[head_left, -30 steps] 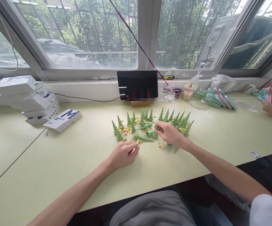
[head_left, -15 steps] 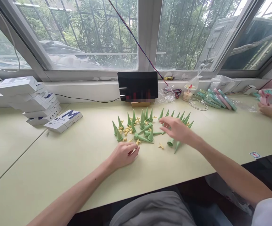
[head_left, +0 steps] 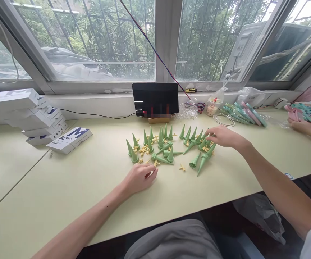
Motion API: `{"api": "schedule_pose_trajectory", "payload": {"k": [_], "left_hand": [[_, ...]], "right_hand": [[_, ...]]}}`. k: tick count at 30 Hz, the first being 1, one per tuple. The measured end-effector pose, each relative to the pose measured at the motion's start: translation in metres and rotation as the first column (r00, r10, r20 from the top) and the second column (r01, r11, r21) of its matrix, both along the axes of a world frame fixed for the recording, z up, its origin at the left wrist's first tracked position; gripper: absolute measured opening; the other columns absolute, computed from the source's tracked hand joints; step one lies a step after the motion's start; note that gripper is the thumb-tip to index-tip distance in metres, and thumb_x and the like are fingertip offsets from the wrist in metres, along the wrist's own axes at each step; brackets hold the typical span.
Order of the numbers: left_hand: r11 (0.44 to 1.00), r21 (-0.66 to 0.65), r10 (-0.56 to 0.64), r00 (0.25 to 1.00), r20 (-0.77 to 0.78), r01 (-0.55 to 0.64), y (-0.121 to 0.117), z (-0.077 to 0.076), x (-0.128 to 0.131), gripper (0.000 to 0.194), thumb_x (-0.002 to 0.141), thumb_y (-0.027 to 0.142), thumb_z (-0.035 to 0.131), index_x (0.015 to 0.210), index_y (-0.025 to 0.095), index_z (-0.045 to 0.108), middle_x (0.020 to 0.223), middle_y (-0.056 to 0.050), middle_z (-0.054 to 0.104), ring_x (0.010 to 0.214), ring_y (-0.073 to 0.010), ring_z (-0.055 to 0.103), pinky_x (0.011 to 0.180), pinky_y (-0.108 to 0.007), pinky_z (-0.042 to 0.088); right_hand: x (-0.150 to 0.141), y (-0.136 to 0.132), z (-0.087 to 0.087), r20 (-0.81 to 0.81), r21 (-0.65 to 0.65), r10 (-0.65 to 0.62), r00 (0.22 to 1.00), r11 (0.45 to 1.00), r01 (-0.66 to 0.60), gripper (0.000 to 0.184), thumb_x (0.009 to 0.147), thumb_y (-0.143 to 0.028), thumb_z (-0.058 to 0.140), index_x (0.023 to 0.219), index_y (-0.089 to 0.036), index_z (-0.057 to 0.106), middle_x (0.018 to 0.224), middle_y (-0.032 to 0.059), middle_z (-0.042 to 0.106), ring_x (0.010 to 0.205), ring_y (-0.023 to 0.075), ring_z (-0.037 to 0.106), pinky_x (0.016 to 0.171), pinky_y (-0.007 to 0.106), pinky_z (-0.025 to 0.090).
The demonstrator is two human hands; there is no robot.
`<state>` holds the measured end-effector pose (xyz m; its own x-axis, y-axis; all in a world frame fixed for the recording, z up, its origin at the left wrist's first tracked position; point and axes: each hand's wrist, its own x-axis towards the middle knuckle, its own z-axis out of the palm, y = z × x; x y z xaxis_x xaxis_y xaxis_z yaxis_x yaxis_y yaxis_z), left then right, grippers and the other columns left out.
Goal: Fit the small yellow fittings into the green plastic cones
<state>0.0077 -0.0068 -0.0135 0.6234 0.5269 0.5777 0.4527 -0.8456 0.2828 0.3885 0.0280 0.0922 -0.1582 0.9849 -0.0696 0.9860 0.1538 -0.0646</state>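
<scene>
My left hand (head_left: 140,177) rests on the table, fingers curled in, with nothing visible in them. A small yellow T-shaped piece (head_left: 182,167) lies to its right, and another sits just beyond its fingertips. My right hand (head_left: 224,136) is at the right-hand cluster, its fingertips closed round the tip of a green plastic cone-shaped spike (head_left: 202,144). Several such spikes stand upright, and others lie on their sides, such as the hollow-ended spike (head_left: 195,160). Yellow pieces (head_left: 144,148) are scattered among the left-hand spikes.
White boxes (head_left: 28,111) are stacked at the left, with one box (head_left: 69,139) beside them. A black screen (head_left: 155,100) stands at the back. Cables, a bagged cup (head_left: 213,104) and teal and pink items (head_left: 248,113) lie back right. Another person's hand (head_left: 302,126) holds something pink.
My right hand has let go of an upright green spike in the middle and moved right to the other cluster. My left hand has stayed in place. The view has shifted slightly.
</scene>
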Motion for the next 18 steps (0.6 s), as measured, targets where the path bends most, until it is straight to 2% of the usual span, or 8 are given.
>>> {"api": "schedule_pose_trajectory", "payload": {"k": [7, 13, 18], "left_hand": [[1.000, 0.011, -0.002, 1.000, 0.006, 0.002, 0.000, 0.000, 0.000, 0.036, 0.093, 0.016, 0.052, 0.059, 0.018, 0.040, 0.051, 0.006, 0.036, 0.045, -0.0081, 0.030, 0.048, -0.024, 0.028], [1.000, 0.021, 0.000, 1.000, -0.013, 0.000, -0.001, 0.000, 0.000, 0.032, 0.094, 0.017, 0.051, 0.062, 0.018, 0.049, 0.052, 0.005, 0.043, 0.045, -0.0082, 0.034, 0.048, -0.023, 0.030], [0.999, 0.037, 0.001, 1.000, -0.012, -0.001, -0.002, 0.002, 0.000, 0.033, 0.094, 0.018, 0.051, 0.061, 0.018, 0.050, 0.051, 0.005, 0.043, 0.045, -0.0083, 0.035, 0.048, -0.024, 0.031]], "right_hand": [[-0.012, 0.001, 0.005, -0.070, -0.003, 0.050, 0.996, 0.999, -0.050, 0.027, 0.091, -0.021, 0.048, 0.089, -0.016, 0.075, 0.084, 0.0071, 0.072, 0.072, 0.0175, 0.062, 0.066, 0.026, 0.043], [-0.015, 0.000, 0.007, -0.064, 0.002, 0.035, 0.997, 0.999, -0.035, 0.026, 0.091, -0.021, 0.049, 0.086, -0.017, 0.074, 0.083, 0.0067, 0.072, 0.071, 0.0172, 0.061, 0.065, 0.026, 0.042], [-0.012, 0.001, 0.006, -0.024, 0.009, 0.032, 0.999, 0.999, -0.032, 0.024, 0.092, -0.020, 0.049, 0.085, -0.017, 0.073, 0.084, 0.0061, 0.072, 0.073, 0.0171, 0.061, 0.065, 0.026, 0.041]]}}
